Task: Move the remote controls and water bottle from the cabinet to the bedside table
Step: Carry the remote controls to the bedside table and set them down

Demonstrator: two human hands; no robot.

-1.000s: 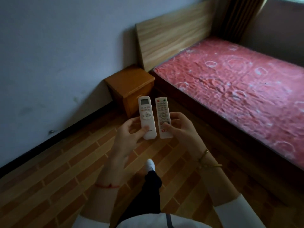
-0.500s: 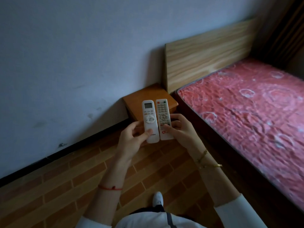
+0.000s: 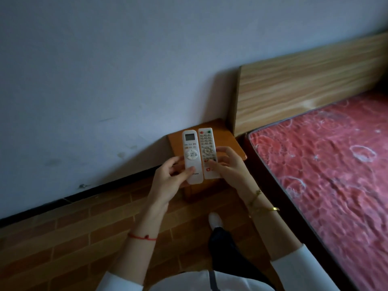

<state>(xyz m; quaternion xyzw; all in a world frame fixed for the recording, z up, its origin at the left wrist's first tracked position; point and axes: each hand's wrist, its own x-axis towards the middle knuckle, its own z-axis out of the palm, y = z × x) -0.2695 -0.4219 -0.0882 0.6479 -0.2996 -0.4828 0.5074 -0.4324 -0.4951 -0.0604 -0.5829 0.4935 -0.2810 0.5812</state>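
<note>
Two white plastic remotes, display remote (image 3: 192, 156) in left hand (image 3: 168, 181), keypad remote (image 3: 208, 153) in right hand (image 3: 227, 166), are held over the orange wooden bedside table (image 3: 228, 139); its front edge is hidden.

Red patterned mattress (image 3: 327, 164), wooden headboard (image 3: 304, 85), pale wall (image 3: 105, 70), possibly brick-patterned floor (image 3: 63, 238)

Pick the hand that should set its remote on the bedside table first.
Right, marginally. The right hand and its remote hang over the bedside table; the left hand sits off the table's near-left edge.
</note>
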